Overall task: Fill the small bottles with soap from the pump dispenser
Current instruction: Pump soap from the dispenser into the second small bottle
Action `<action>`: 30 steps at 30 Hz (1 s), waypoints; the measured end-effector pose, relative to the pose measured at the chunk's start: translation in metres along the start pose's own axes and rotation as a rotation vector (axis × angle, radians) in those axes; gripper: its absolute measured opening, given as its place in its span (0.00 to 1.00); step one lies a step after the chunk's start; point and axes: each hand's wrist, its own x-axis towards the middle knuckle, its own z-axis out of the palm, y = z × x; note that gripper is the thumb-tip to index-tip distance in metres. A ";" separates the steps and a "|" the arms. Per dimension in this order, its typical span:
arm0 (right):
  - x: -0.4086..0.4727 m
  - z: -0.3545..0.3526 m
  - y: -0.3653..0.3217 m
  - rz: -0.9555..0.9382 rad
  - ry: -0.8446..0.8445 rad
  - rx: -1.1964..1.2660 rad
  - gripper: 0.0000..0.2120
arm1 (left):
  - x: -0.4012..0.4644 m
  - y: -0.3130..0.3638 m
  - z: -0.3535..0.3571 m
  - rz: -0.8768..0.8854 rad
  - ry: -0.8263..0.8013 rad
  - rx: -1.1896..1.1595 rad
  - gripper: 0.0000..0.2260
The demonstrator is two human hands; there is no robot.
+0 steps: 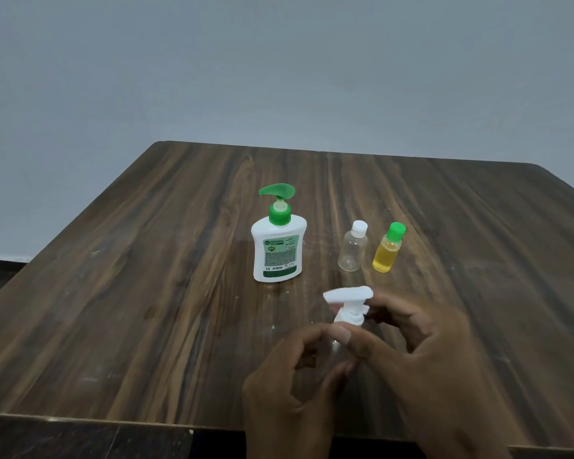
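A white soap dispenser (276, 250) with a green pump head stands upright near the middle of the wooden table (146, 293). To its right stand an empty clear small bottle (353, 248) with a white cap and a small bottle (387, 250) of yellow liquid with a green cap. Nearer to me, my left hand (289, 389) grips the body of a clear spray bottle (342, 339) with a white trigger top (348, 298). My right hand (424, 362) pinches that bottle's white collar just below the trigger. Most of the clear body is hidden by my fingers.
The table's near edge runs just below my hands, with dark floor beneath it. A plain grey wall stands behind the far edge. Bare wood lies to the left and right of the bottles.
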 end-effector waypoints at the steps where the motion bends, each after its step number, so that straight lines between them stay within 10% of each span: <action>1: 0.002 -0.003 -0.002 0.005 -0.089 0.067 0.15 | -0.001 -0.005 -0.003 -0.063 -0.004 -0.037 0.18; 5: 0.008 -0.007 0.002 0.053 -0.350 0.180 0.24 | 0.005 -0.008 -0.008 -0.064 -0.001 -0.042 0.16; 12: 0.007 0.013 0.010 -0.051 -0.011 -0.096 0.30 | 0.007 -0.015 -0.008 -0.048 -0.003 0.072 0.12; 20: 0.019 -0.029 -0.008 -0.061 0.102 0.417 0.26 | 0.006 -0.021 -0.013 -0.153 -0.046 -0.063 0.16; 30: 0.070 -0.094 0.092 0.181 0.172 -0.400 0.23 | 0.035 -0.038 -0.048 -0.105 0.032 0.073 0.13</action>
